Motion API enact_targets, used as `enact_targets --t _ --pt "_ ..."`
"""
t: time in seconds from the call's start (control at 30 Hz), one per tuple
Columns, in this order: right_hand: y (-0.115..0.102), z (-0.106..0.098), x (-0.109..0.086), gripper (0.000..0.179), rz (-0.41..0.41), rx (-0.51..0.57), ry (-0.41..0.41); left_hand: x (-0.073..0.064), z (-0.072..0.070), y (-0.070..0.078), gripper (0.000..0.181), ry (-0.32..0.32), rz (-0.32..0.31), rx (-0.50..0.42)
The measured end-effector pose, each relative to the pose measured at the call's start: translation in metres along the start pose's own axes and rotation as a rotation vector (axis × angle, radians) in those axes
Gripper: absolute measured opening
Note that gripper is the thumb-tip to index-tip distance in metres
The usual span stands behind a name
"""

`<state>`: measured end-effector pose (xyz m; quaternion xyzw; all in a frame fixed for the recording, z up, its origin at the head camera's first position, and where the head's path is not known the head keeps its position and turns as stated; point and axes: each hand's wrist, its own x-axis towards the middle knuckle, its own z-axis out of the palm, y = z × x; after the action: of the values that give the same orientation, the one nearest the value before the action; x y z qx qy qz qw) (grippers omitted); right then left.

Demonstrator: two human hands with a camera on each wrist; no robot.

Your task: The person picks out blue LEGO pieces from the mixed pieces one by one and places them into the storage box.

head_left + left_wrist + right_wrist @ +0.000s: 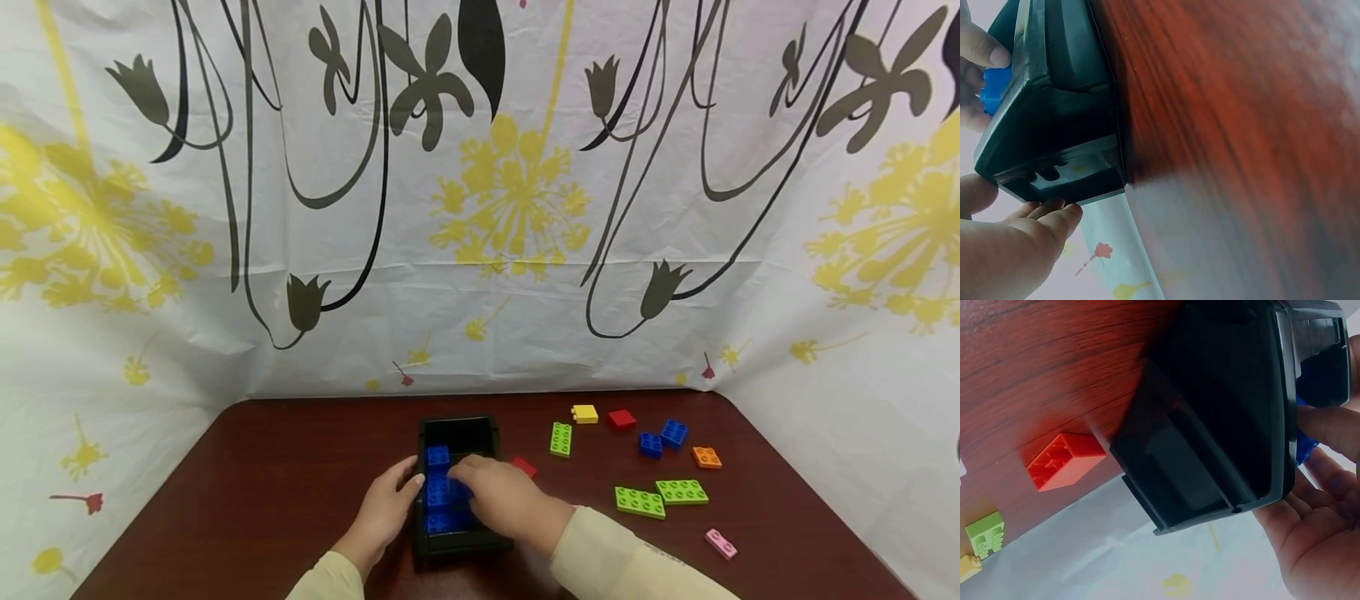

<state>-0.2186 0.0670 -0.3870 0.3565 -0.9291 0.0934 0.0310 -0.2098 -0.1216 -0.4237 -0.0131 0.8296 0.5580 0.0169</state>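
A black plastic bin (459,547) stands on the table, with several blue toy bricks (438,490) inside along its left side. My left hand (386,508) holds the bin's left wall, thumb near the rim and fingers against the outside. Over the bin's right side reaches my right hand (502,498). In the left wrist view, a blue brick (996,89) shows at the thumb and fingers of that hand, just above the rim. The right wrist view has the right hand (1322,506) pinching this blue brick (1304,448), mostly hidden by the thumb and bin.
Right of the bin, a red brick (525,467) lies close by. Farther off are green bricks (640,502), blue bricks (651,445), a yellow brick (585,414), another red brick (621,419), an orange brick (707,457) and a pink brick (721,543). A patterned curtain (487,333) hangs behind.
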Motion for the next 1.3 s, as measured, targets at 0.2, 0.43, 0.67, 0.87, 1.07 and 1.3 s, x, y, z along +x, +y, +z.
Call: enact_targets --t 0.2,0.43,0.67,0.87,1.07,1.3 --pt "0.0 0.001 0.002 0.039 0.014 0.003 -0.019 0.001 -0.001 -0.001 0.049 -0.01 -0.014 0.001" --pt "-0.001 0.005 0.006 0.038 0.036 0.003 -0.049 0.0 -0.001 -0.001 0.05 -0.007 0.006 0.007" --pt "0.001 0.008 0.01 0.037 0.033 0.004 -0.07 0.0 -0.001 0.0 0.049 -0.002 0.004 0.006" --pt "0.002 0.01 0.013 0.037 0.018 -0.004 -0.08 0.0 -0.001 0.0 0.05 -0.018 -0.008 -0.007" --pt "0.001 0.008 0.013 0.036 0.005 -0.001 -0.094 0.0 0.0 0.0 0.049 -0.002 0.007 -0.01" --pt "-0.002 0.007 0.015 0.035 0.024 -0.006 -0.112 -0.001 0.001 -0.001 0.048 0.009 0.027 -0.012"
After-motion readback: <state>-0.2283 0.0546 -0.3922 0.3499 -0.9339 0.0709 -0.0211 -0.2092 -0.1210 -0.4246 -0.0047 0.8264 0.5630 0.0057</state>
